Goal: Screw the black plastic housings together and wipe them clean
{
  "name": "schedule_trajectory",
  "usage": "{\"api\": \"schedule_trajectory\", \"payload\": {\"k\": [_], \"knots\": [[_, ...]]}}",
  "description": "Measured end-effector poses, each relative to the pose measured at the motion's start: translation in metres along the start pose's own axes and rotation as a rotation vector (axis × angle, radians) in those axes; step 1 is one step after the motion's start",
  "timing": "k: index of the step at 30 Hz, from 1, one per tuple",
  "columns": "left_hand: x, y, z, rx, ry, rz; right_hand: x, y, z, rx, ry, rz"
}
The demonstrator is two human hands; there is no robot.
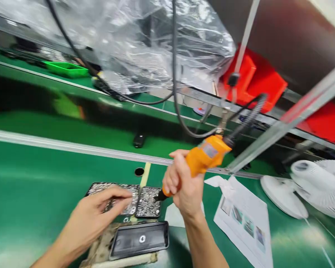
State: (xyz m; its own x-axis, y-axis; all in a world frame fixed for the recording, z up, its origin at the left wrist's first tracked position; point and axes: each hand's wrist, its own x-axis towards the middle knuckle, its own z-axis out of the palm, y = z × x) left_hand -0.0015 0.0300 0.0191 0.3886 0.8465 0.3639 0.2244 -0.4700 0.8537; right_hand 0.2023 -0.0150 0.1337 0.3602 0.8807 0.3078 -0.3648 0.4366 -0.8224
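My right hand (181,182) is wrapped round an orange electric screwdriver (206,154), whose dark tip points down and left at the smaller tray of screws (148,204). Whether the tip touches the screws cannot be made out. Over the larger tray of small metal parts (104,187), my left hand (100,210) has thumb and forefinger drawn together; anything between them is too small to name. Nearer to me, a black rectangular housing (153,243) with a small white ring (142,239) in it rests on a worn block (96,253).
Printed sheets (245,223) and a white fan (318,182) are on the right. A metal post (296,111) rises behind them. Clear plastic bags (156,41), red bins (257,78) and a green tray (67,69) occupy the shelf. A cable (174,74) hangs in front.
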Motion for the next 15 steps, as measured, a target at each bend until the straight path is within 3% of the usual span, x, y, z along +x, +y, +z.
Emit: {"api": "schedule_trajectory", "payload": {"k": [3, 6, 15], "knots": [[-0.001, 0.009, 0.018, -0.075, -0.091, 0.009, -0.011, -0.007, 0.009, 0.056, -0.034, -0.035], [-0.008, 0.015, 0.027, -0.072, -0.099, 0.063, -0.022, -0.004, 0.015, 0.099, -0.101, -0.023], [-0.023, 0.016, 0.021, -0.088, -0.141, 0.122, -0.029, 0.014, 0.018, 0.039, -0.128, -0.001]]}}
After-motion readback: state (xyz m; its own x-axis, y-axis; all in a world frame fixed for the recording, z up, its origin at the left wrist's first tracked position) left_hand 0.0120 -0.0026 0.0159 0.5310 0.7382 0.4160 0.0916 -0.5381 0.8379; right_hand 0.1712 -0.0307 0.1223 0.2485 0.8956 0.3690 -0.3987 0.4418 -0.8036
